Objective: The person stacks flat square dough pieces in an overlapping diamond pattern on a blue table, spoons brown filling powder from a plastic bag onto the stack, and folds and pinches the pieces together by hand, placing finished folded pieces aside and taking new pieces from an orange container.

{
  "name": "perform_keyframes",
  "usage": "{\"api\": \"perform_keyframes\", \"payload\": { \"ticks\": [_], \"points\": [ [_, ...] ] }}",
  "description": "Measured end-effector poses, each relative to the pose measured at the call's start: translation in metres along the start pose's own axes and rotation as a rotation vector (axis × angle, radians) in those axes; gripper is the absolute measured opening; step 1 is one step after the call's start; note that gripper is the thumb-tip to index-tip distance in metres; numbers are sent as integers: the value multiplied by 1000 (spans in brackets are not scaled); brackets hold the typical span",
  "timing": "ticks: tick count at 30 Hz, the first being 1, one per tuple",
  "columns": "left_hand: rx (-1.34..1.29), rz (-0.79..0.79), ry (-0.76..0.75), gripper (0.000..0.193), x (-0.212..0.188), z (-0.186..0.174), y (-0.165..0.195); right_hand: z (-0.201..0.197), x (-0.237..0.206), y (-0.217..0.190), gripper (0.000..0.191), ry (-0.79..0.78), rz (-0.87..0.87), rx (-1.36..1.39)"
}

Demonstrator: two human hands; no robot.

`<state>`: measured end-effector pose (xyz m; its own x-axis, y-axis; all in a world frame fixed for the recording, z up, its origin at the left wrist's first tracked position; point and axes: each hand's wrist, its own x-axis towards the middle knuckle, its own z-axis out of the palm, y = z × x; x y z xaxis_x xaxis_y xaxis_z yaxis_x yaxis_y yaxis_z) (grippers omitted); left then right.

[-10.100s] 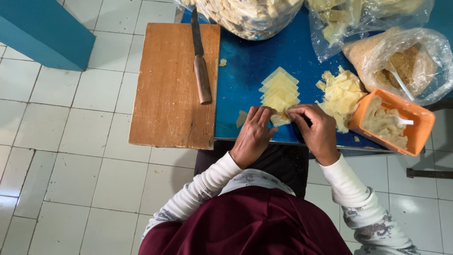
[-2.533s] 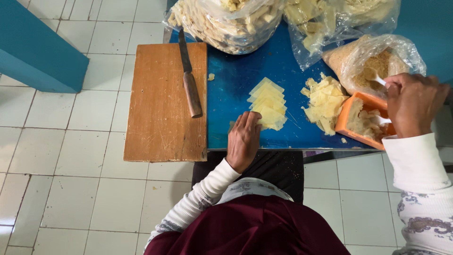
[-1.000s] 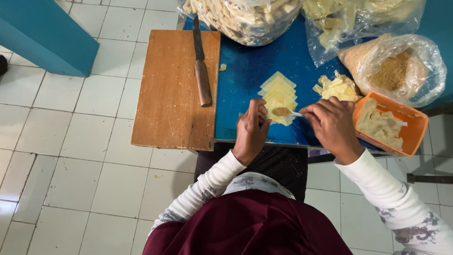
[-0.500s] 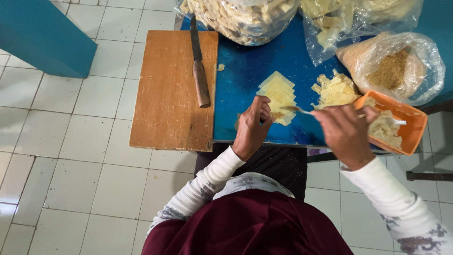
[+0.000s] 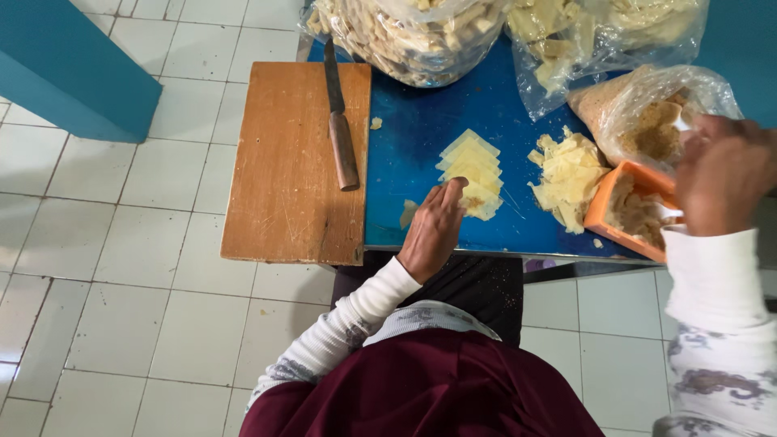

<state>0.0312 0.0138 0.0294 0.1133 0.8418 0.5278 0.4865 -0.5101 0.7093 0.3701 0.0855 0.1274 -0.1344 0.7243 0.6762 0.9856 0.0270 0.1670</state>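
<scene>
Pale dough squares [image 5: 472,174] sit stacked on the blue table [image 5: 421,121]; the left hand [image 5: 433,231] presses them, fingers flat. The right hand [image 5: 724,182] over the orange tub [image 5: 603,212] grips something unclear; filling could spill.

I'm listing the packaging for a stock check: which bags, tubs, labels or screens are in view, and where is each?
Clear plastic bag: top centre of the blue table, bulging with pale pieces.
Second clear bag: top right, crumpled, yellowish sheets inside.
Third clear bag: right edge, brownish filling, under the right hand.
Orange tub: rectangular, right of the loose wrappers.
No labels, signs or screens visible.
</scene>
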Motion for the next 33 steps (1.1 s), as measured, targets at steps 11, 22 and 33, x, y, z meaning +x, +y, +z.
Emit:
{"api": "perform_keyframes", "payload": {
  "ticks": [11, 22, 33],
  "points": [
    [-118, -115, -53, 42, -5, -6, 5, -9, -70, -157, 17, -264, -110, 634],
    [-46, 12, -46, 31, -7, 0, -1, -7, -68, -165, 14, -275, -58, 730],
    [51, 3, -103, 29, -10, -1, 1, -20, -61, -167, 8, -414, 83, 1082]
  ]
}}
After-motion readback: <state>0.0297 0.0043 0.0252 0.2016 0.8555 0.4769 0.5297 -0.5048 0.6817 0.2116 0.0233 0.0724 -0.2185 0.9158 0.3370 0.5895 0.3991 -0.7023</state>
